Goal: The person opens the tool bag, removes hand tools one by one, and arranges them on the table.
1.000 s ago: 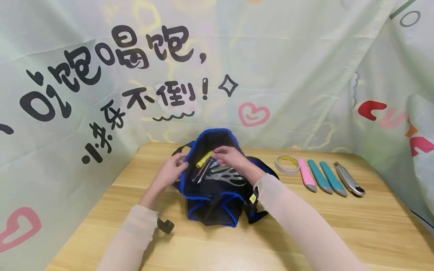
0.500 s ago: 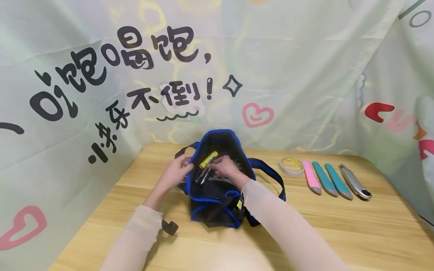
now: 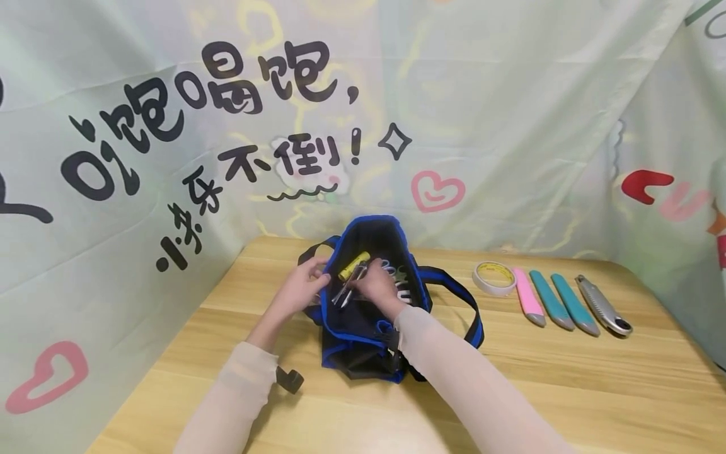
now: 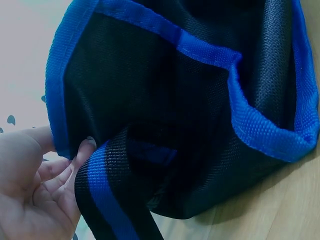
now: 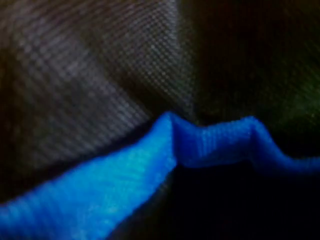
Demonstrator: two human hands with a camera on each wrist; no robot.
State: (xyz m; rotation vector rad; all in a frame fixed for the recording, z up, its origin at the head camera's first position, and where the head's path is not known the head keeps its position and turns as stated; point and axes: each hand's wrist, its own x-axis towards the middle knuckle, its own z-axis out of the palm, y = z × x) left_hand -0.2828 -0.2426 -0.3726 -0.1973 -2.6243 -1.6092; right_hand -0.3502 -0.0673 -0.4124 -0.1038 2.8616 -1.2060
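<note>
A black tool bag [image 3: 363,328] with blue trim stands open on the table. My left hand [image 3: 297,287] pinches its left rim; in the left wrist view the left hand [image 4: 42,185] has its thumb on the near side of the blue edging, by the strap [image 4: 112,185]. My right hand [image 3: 377,284] reaches inside the bag, its fingertips against several slim pens [image 3: 348,290]; whether they grip these is hidden. A yellow cylinder [image 3: 354,267] lies beyond the pens. Partly covered scissors handles [image 3: 403,293] show right of the hand. The right wrist view has only blurred bag cloth [image 5: 90,90] and blue trim.
Right of the bag a roll of tape [image 3: 495,279] lies on the wooden table [image 3: 510,391]. Beside it are a pink cutter [image 3: 529,297], two teal cutters [image 3: 551,299] and a grey utility knife [image 3: 603,306]. A bag strap [image 3: 454,293] loops toward them. A printed curtain hangs behind.
My right hand has gone deeper into the bag, beside the pens. The scissors have shifted and are now more covered. My left hand stays at the rim. The head view has turned slightly left.
</note>
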